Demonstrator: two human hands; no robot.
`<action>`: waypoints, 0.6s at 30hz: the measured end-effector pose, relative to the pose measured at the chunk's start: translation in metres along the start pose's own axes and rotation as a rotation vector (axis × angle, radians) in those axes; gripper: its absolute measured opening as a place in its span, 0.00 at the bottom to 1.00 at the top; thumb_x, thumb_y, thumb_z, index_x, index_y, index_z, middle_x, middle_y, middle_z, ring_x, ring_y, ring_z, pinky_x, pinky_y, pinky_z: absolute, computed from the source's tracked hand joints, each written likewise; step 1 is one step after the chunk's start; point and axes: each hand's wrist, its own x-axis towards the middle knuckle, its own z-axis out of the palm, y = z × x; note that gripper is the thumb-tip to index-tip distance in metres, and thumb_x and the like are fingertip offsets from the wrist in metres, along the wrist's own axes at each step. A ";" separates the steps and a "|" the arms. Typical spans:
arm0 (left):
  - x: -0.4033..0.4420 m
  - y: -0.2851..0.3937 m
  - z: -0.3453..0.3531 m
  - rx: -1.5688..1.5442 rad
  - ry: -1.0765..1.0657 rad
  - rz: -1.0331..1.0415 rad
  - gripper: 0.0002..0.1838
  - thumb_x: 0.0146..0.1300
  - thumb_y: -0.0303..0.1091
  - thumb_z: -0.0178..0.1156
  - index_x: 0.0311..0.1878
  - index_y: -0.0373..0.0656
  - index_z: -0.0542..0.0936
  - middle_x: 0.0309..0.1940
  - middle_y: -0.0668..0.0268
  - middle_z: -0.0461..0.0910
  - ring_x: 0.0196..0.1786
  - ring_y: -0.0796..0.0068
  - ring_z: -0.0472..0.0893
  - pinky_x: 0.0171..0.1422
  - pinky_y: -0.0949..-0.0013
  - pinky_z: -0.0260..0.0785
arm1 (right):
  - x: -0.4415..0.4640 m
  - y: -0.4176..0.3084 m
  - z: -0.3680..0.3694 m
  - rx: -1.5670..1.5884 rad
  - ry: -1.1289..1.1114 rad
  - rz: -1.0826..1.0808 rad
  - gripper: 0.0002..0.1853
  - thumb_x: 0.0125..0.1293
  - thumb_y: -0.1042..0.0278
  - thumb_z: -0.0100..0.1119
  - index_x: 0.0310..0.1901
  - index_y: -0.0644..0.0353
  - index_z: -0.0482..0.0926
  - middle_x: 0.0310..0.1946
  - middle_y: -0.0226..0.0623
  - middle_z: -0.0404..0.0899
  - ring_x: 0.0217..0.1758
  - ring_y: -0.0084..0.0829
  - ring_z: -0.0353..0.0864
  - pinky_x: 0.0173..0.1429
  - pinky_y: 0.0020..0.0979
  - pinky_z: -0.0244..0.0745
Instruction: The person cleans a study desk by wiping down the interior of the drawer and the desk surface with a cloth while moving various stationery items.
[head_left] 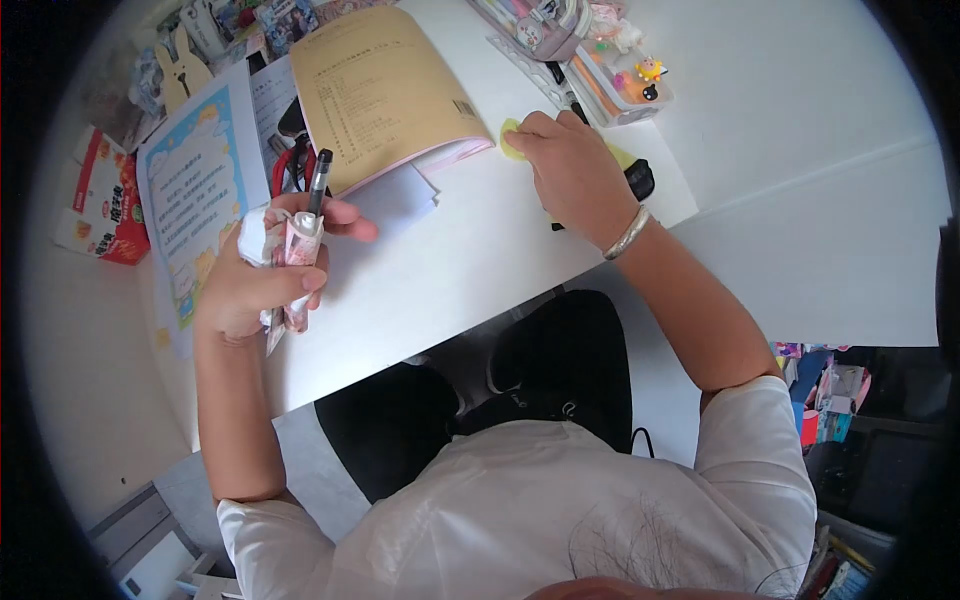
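My left hand (235, 285) is closed around several items above the left part of the white desk (480, 240). Among them are a black-capped pen (319, 180) pointing up, a pink-and-white slim item (303, 240) and a crumpled white piece (258, 237). My right hand (580, 175), with a silver bangle at the wrist, pinches a small yellow piece (512, 140) against or just above the desktop; its material is unclear. Beside that hand lies a black object (640, 180), partly covered by the hand.
A tan booklet (385, 90) lies behind my hands, over white paper. Further left are a printed sheet (195, 190) and a red-and-white packet (105, 195). A clear box (625, 85) of small items and a pencil pouch (540, 25) stand at the back right.
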 end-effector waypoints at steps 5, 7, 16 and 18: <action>-0.012 0.000 0.017 -0.066 -0.011 -0.025 0.29 0.40 0.24 0.70 0.52 0.31 0.79 0.46 0.47 0.84 0.24 0.83 0.76 0.29 0.77 0.72 | 0.022 0.015 0.012 0.028 -0.031 -0.025 0.16 0.59 0.78 0.55 0.48 0.58 0.84 0.43 0.36 0.78 0.45 0.41 0.77 0.52 0.39 0.76; -0.015 -0.008 0.021 -0.062 0.014 -0.044 0.29 0.41 0.25 0.70 0.53 0.32 0.79 0.46 0.48 0.84 0.24 0.84 0.76 0.30 0.77 0.72 | 0.014 0.014 0.009 0.048 -0.070 -0.028 0.16 0.59 0.77 0.55 0.49 0.58 0.83 0.45 0.36 0.77 0.45 0.41 0.77 0.52 0.39 0.76; -0.028 -0.024 0.061 -0.154 0.077 -0.189 0.31 0.42 0.24 0.65 0.55 0.29 0.76 0.46 0.43 0.82 0.19 0.78 0.76 0.25 0.76 0.70 | 0.005 0.014 0.011 0.057 -0.024 -0.080 0.17 0.57 0.79 0.53 0.48 0.58 0.83 0.42 0.37 0.76 0.45 0.43 0.76 0.52 0.40 0.75; -0.033 -0.023 0.061 -0.154 0.085 -0.150 0.31 0.44 0.25 0.65 0.56 0.30 0.76 0.47 0.43 0.82 0.20 0.78 0.76 0.25 0.77 0.70 | -0.021 0.013 -0.002 0.094 -0.057 -0.091 0.17 0.57 0.79 0.53 0.48 0.59 0.82 0.42 0.38 0.76 0.45 0.44 0.76 0.54 0.40 0.74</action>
